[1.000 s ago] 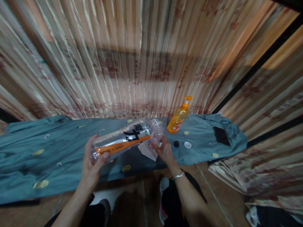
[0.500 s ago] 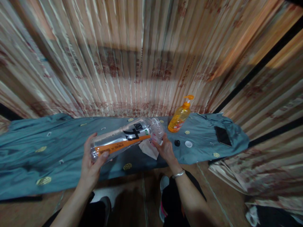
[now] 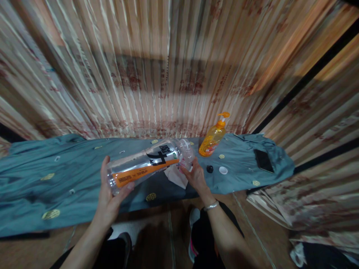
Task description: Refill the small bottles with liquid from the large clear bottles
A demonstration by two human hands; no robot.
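A large clear plastic bottle with an orange and silver label is tilted above the cloth, its base to the left and its neck to the upper right. My left hand is closed around its base, thumb at the front and fingers behind. At the neck end, a smaller clear plastic bottle with some pink on it sits in my right hand, the fingers closed on its lower part. The two bottles meet at their ends; how their mouths fit together is too blurred to tell. Beneath them lies a white tissue.
An orange pump bottle stands behind my right hand. To the right of that hand lie a black cap, a white cap and a dark phone. A grey-green patterned cloth covers the bench; a striped curtain hangs behind.
My left thumb has shifted a little to the right along the large bottle, which has turned slightly about its length. My right hand and the smaller bottle stay nearly in place.
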